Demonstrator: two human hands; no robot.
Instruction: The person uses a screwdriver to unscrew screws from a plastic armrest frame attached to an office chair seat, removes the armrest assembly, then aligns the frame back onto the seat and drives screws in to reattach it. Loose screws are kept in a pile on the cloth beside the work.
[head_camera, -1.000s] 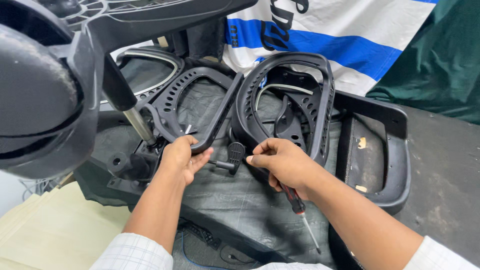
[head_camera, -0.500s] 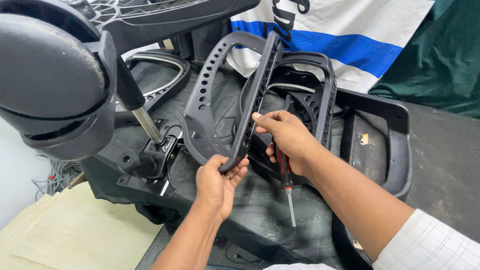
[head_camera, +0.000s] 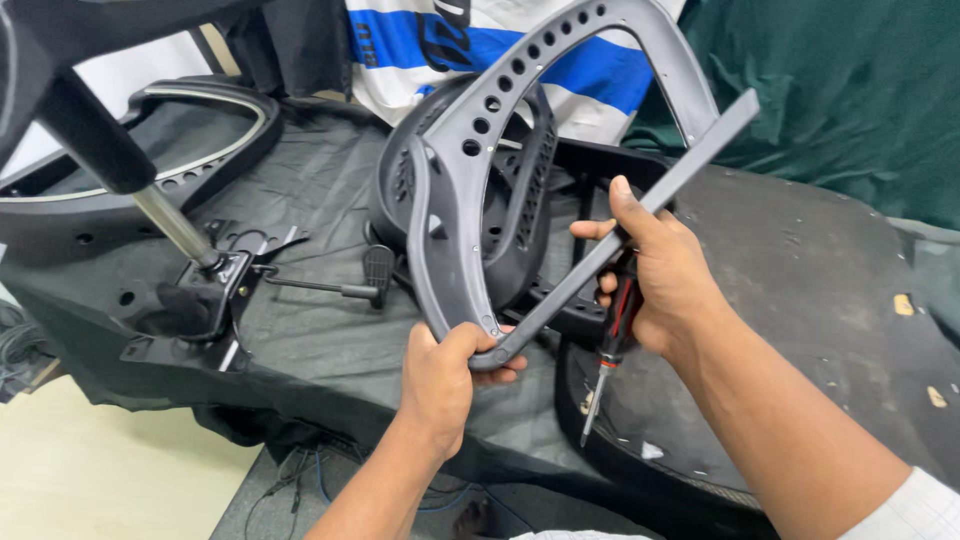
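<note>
A grey plastic chair frame (head_camera: 455, 180) with a row of round holes is lifted off the table and tilted upright. My left hand (head_camera: 448, 375) grips its lower rounded corner. My right hand (head_camera: 655, 270) holds the frame's straight bar about halfway up, thumb on top, and keeps a red-and-black screwdriver (head_camera: 610, 355) tucked in the same fist, tip pointing down. A second black frame (head_camera: 520, 230) lies behind the lifted one on the dark cloth.
An upturned chair mechanism with a gas cylinder (head_camera: 175, 225) and a lever (head_camera: 330, 288) stands at left. A black seat pan (head_camera: 150, 150) lies far left, another seat shell (head_camera: 660, 430) under my right arm. Blue-and-white cloth (head_camera: 420, 50) and green cloth (head_camera: 850, 100) hang behind.
Both hands have raised the grey frame higher and turned it, so its open side now faces me. My left hand stays at the bottom corner; the screwdriver stays in my right.
</note>
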